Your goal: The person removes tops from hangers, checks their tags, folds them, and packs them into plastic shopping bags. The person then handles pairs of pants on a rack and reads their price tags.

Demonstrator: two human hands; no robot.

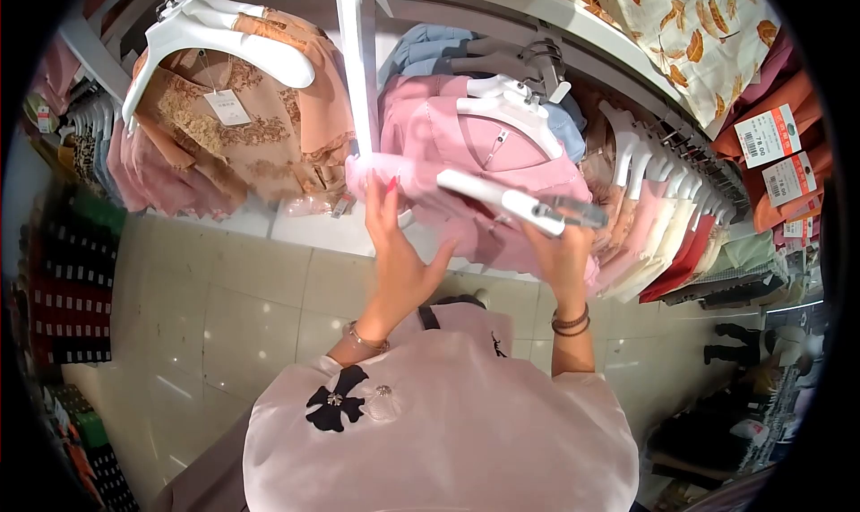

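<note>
My right hand (564, 254) is closed around the middle of a white hanger (502, 200), near its blurred metal hook (580, 212). A pink blouse (475, 239), smeared by motion, hangs from that hanger. My left hand (399, 257) has its fingers stretched upward and its thumb apart, lying against the pale pink sleeve (385, 170) at the left. Directly behind is another pink top (421, 118) on a white hanger (511, 118) with a small tag at its neckline. How much fabric lies under my left fingers is hidden.
Left of a white post (356, 73), tan embroidered tops (269, 109) hang with a paper tag (227, 107). Many garments on white hangers (663, 167) line the right rail. Orange clothes with price tags (768, 136) hang far right. Below lies a tiled floor (242, 315).
</note>
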